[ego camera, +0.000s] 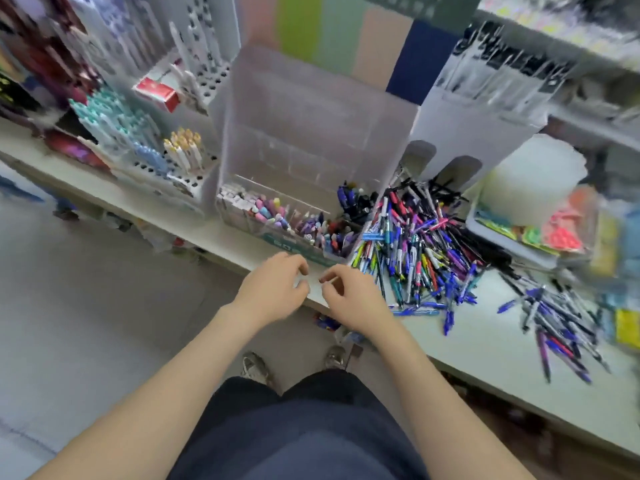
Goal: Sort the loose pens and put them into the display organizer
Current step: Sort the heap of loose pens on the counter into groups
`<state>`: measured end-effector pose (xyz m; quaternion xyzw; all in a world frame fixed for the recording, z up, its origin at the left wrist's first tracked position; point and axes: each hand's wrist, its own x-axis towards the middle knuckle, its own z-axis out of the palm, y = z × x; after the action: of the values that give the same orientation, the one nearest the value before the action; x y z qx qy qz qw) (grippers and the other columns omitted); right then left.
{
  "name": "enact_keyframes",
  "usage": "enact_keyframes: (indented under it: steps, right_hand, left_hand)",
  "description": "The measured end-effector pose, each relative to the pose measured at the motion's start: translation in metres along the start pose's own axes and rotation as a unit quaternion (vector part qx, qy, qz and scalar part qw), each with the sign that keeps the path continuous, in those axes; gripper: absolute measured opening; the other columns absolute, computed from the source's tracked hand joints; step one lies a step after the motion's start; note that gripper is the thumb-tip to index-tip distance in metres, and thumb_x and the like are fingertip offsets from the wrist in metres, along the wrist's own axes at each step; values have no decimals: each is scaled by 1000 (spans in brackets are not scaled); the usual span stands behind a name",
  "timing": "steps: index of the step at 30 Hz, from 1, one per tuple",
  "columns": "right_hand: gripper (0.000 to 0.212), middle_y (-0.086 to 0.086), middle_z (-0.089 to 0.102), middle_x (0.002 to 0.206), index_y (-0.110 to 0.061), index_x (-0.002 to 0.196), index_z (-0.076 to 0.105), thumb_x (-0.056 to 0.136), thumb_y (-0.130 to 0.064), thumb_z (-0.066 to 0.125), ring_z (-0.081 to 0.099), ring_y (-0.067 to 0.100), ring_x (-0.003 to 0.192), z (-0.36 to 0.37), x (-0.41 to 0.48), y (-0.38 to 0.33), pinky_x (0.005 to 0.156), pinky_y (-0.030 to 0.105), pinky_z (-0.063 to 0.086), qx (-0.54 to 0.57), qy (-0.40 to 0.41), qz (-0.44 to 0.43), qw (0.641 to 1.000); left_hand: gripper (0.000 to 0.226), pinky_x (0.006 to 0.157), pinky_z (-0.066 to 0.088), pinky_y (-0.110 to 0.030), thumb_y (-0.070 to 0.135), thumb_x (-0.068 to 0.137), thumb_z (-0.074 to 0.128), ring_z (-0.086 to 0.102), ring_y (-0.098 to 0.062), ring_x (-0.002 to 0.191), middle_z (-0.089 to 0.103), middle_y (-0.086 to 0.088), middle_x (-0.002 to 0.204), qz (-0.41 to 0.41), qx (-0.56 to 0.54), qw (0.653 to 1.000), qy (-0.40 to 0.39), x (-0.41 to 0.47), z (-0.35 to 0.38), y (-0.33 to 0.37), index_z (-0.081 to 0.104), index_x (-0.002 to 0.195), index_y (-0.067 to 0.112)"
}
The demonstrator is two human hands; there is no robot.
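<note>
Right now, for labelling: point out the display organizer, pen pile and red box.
display organizer [311, 116], head view, frosted back wall
pen pile [415, 244], head view, heap's middle
red box [156, 92], head view, top face

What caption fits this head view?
Left hand and right hand hover by the clear organizer, beside a pile of pens.

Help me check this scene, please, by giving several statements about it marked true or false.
1. The big heap of loose multicoloured pens lies right of the clear plastic display organizer. True.
2. Both hands dig into that heap. False: the left hand and right hand are in front of the organizer.
3. The organizer's front compartments are empty. False: they hold pens.
4. A red box sits on the white pegged rack at left. True.
</note>
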<state>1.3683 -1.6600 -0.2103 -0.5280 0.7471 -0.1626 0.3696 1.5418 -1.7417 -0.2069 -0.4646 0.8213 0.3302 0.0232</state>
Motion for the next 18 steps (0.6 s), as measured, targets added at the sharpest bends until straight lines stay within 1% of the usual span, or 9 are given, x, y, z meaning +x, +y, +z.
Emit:
enact_keyframes:
  steps: [3,5,7,8,10,12,14,15,18]
  right_hand:
    - [16,-8,63,62,-25,105,72,103,-23,56,54,1,52,-11,-14,34,53,22,42,44,41,63,996]
    - [16,-9,61,63,-25,105,72,103,-22,56,52,2,52,-18,-21,55,55,24,43,65,51,82,993]
    - [16,-9,61,64,-26,108,71,103,-22,56,51,2,52,-26,-25,74,53,19,41,79,50,84,992]
    - [16,-9,60,64,-25,108,71,103,-22,56,51,2,52,-31,-27,85,52,17,39,82,54,83,992]
    - [16,-8,60,65,-24,109,70,103,-23,55,51,4,54,-40,-28,112,52,21,39,86,71,99,989]
    - [16,-4,64,73,-22,111,69,103,-23,55,58,11,62,-48,-31,147,55,29,43,79,91,136,983]
    - [15,2,69,85,-18,109,68,102,-23,55,66,22,78,-54,-35,184,66,36,53,45,102,176,978]
    - [16,5,69,89,-15,107,67,102,-23,54,67,28,84,-57,-38,203,70,39,55,21,104,191,976]
    - [19,15,70,101,-8,109,65,104,-19,50,62,34,85,-61,-45,243,65,38,47,-46,109,218,969]
  left_hand:
    - [25,91,55,-44,35,102,57,60,-21,104,61,4,113,19,0,1000,-25,17,21,26,64,123,25]
    - [22,90,55,-44,37,101,57,60,-22,103,60,4,111,33,6,999,-40,26,36,42,64,119,27]
    - [20,89,55,-43,36,101,57,60,-21,102,60,4,109,50,11,997,-49,34,50,60,64,117,27]
    - [20,88,55,-42,35,101,58,61,-20,102,60,4,111,57,14,997,-54,38,57,69,65,118,25]
    - [24,89,54,-40,33,102,58,62,-18,106,61,4,116,68,21,995,-66,48,71,87,65,122,22]
    - [27,91,55,-41,33,102,58,64,-19,106,62,2,121,63,36,994,-84,59,86,104,65,126,22]
    - [27,91,57,-42,32,101,59,66,-22,106,64,1,122,46,54,994,-83,69,102,116,65,126,23]
    - [26,91,56,-41,30,101,60,65,-23,108,64,0,121,36,62,994,-80,72,111,122,66,125,23]
    - [23,90,55,-40,26,100,64,62,-24,112,65,0,120,5,89,994,-70,78,134,135,67,122,21]
